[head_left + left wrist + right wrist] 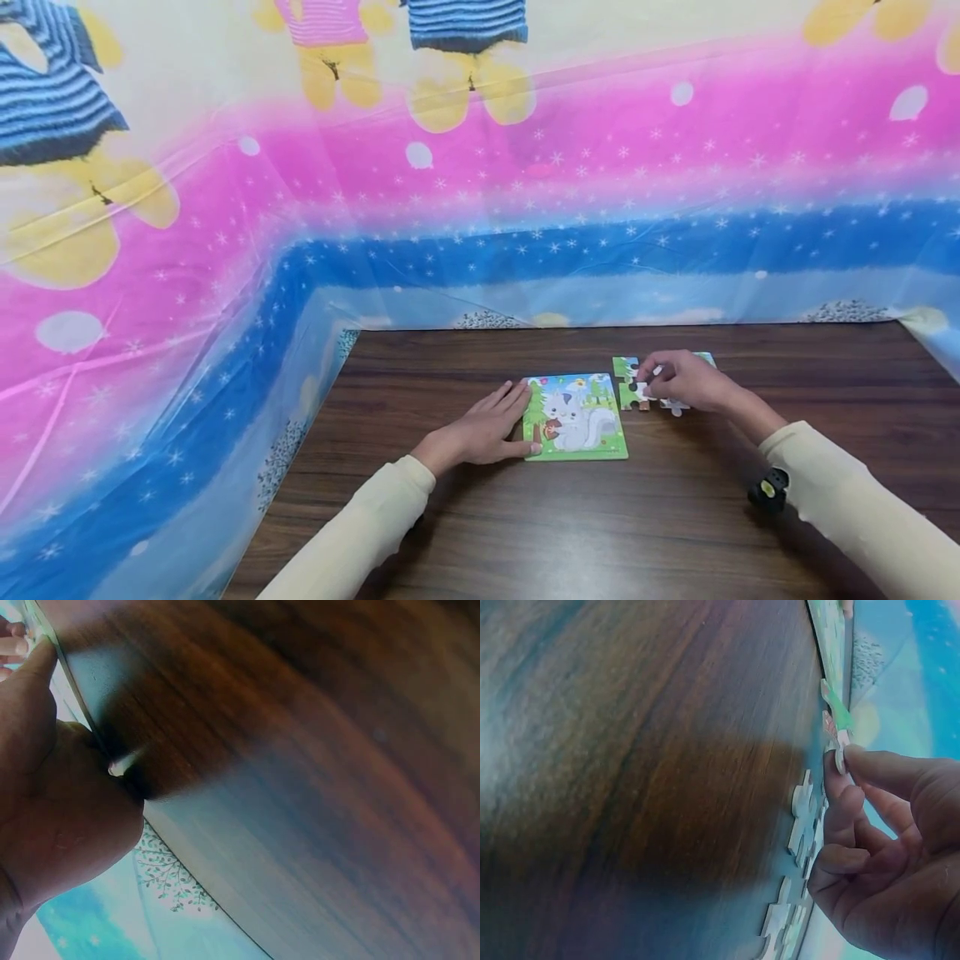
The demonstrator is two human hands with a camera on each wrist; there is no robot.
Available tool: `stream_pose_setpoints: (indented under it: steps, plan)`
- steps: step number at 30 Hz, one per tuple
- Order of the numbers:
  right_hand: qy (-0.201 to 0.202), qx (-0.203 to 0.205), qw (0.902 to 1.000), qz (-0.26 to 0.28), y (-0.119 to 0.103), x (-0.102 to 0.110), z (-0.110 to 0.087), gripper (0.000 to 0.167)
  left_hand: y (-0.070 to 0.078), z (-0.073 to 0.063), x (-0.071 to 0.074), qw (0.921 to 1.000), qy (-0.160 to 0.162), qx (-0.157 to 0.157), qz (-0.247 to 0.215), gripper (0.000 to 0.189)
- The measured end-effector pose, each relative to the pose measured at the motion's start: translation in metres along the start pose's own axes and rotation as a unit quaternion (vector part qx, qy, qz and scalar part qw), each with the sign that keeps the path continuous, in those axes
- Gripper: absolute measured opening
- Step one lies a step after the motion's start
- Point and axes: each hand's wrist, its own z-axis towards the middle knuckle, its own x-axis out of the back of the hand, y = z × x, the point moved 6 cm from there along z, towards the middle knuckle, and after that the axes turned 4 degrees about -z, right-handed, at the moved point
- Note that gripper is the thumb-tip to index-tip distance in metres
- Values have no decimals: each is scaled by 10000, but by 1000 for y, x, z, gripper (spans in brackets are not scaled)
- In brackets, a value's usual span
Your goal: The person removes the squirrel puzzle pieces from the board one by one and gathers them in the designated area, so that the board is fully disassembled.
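A square puzzle board (573,417) with a grey squirrel picture lies flat on the table. My left hand (487,423) rests on its left edge, fingers spread and straight, thumb at the lower corner. To the right of the board my right hand (686,381) pinches a puzzle piece (841,754) between thumb and fingertips, beside green pieces (628,396) lying near the board's right edge. More loose puzzle pieces (802,814) lie under and beside that hand, partly hidden by it. In the left wrist view the left hand (56,787) covers most of the board.
The brown wooden table (585,525) runs back to a printed cloth (525,250) hung along its far and left sides. A dark wrist device (769,490) hangs below the right sleeve.
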Motion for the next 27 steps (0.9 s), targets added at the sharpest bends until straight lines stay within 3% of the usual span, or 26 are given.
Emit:
stream_pose_setpoints:
  steps: [5, 14, 20, 27]
  plan:
    - [92, 57, 9991, -401, -1, -3, -3, 12, 5, -2, 2, 10000, 12, -63, 25, 91]
    - [40, 37, 9984, -571, -9, -11, -4, 11, 5, -3, 1, 10000, -34, -35, 76, 92]
    - [3, 243, 9909, -1322, -13, -16, -2, 28, 6, -3, 1, 10000, -48, -20, 70, 92]
    - [138, 342, 9869, -1573, -16, -18, 2, 27, 5, -5, 4, 10000, -19, -15, 59, 92]
